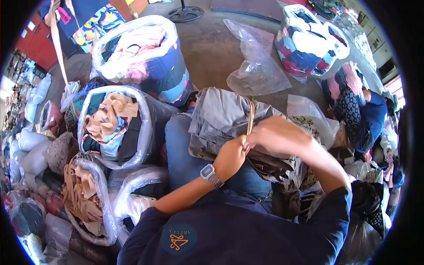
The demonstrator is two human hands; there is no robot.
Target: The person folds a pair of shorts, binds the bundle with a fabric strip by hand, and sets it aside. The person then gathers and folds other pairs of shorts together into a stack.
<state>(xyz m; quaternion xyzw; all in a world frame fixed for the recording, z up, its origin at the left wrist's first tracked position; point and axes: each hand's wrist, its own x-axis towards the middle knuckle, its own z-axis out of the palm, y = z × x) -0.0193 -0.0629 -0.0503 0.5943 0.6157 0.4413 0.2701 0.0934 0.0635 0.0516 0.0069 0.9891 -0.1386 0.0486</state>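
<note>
Grey, creased fabric [218, 112] lies folded under a slender strip [251, 117].

A lap in blue jeans [176, 143] carries a bundle of folded grey cloth [216, 119], just beneath and beyond the left grip [232, 159] and right grip [273, 134]. Farther ahead of both spreads the grey-brown floor [203, 57]. On it lie a crumpled clear plastic sheet [258, 75], straight beyond the grips; a plastic-lined bag of garments [170, 73], ahead and left of them; a similar clear bag [291, 57], ahead and right; and, farthest off, a round black stand base [184, 14].
</note>
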